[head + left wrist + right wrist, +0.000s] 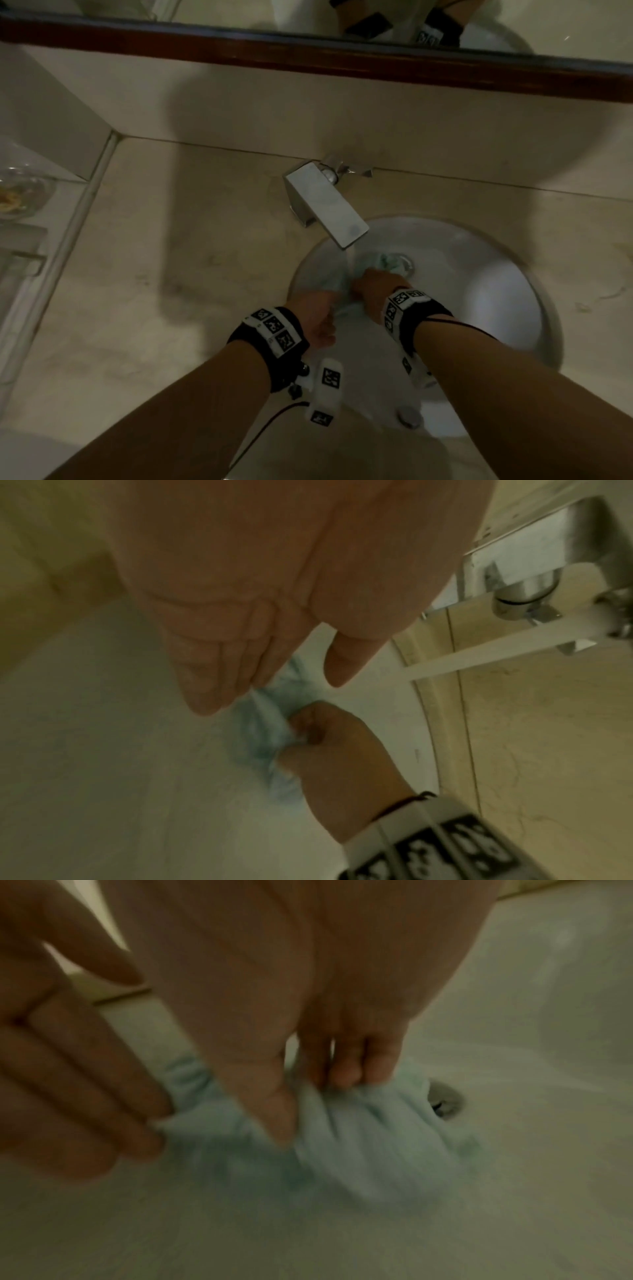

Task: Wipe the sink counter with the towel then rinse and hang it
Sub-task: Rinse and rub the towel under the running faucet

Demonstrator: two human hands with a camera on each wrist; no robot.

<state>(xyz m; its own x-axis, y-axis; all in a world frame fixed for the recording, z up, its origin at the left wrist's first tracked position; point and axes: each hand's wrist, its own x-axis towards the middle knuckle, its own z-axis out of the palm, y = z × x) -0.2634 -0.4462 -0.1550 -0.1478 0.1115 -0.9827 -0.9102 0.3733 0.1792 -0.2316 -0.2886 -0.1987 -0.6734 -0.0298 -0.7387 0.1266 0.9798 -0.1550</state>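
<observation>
A light blue towel [383,262] lies bunched at the bottom of the white round sink [496,291], next to the drain [445,1099]. My right hand [313,1107] pinches a fold of the towel [377,1137] between thumb and curled fingers. My left hand [270,691] is just to its left, its fingers [85,1096] straight and their tips touching the towel's edge [260,729]. Water [445,664] runs from the square chrome faucet [325,202] into the basin beside both hands [371,282].
Beige stone counter [171,274] surrounds the sink. A glass dish [20,195] sits on a ledge at the far left. A mirror with a dark wooden frame [308,51] hangs above the back wall. A small metal cap [409,416] sits on the basin's near wall.
</observation>
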